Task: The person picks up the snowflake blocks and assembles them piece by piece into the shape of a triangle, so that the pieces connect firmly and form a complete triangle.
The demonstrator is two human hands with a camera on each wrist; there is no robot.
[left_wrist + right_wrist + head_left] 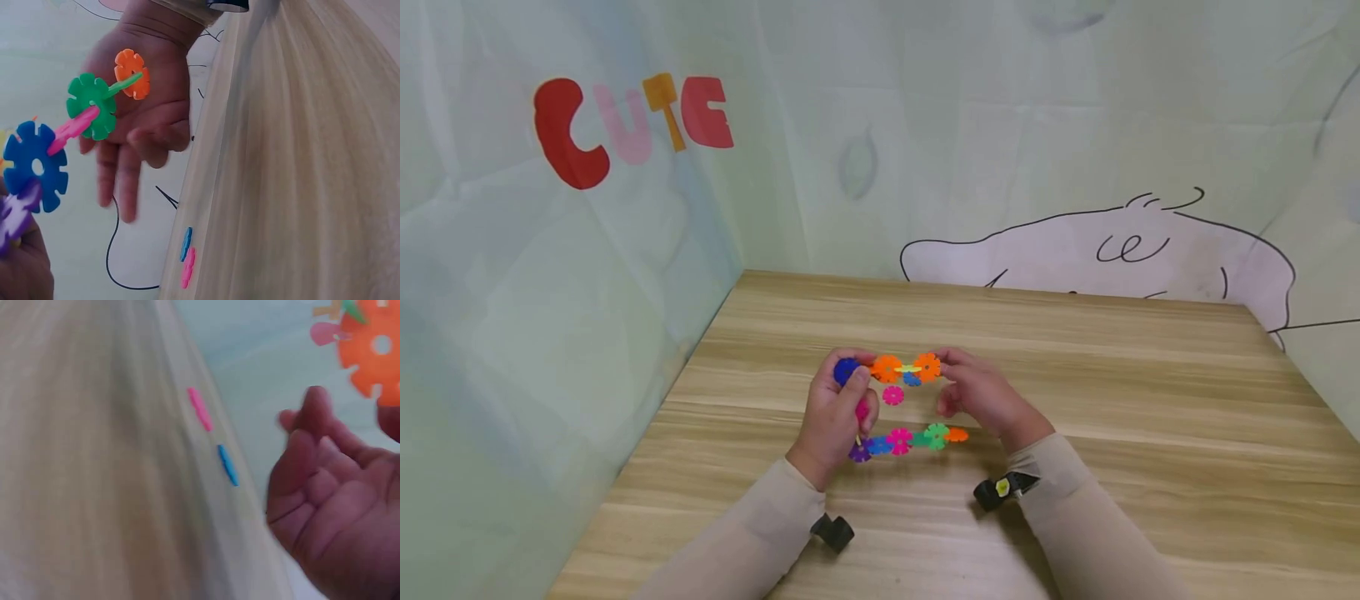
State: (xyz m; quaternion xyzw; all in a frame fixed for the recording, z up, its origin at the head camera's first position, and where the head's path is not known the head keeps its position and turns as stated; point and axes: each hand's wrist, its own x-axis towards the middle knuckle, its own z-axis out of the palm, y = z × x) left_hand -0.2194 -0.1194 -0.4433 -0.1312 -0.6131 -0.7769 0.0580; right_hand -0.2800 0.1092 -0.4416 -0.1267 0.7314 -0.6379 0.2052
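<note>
Notched plastic interlocking discs are joined into a bent chain. My left hand (827, 417) grips it at the left bend, thumb over a dark blue disc (846, 371). The upper run goes right through an orange disc (888, 369) and a yellow one seen edge-on, to an end orange disc (928, 367). My right hand (988, 396) pinches the edge of that end disc with thumb and index finger; that contact is hidden in the wrist views. The lower run passes a green disc (92, 106) to another orange disc (132, 74), in front of the right palm.
A loose pink disc (892, 395) and a loose blue disc (912, 379) lie on the wood-grain table (1112, 392) beyond the lower run. Printed cloth walls (820, 125) stand along the table's left and back edges. Each sleeve bears a small black wrist camera (833, 532).
</note>
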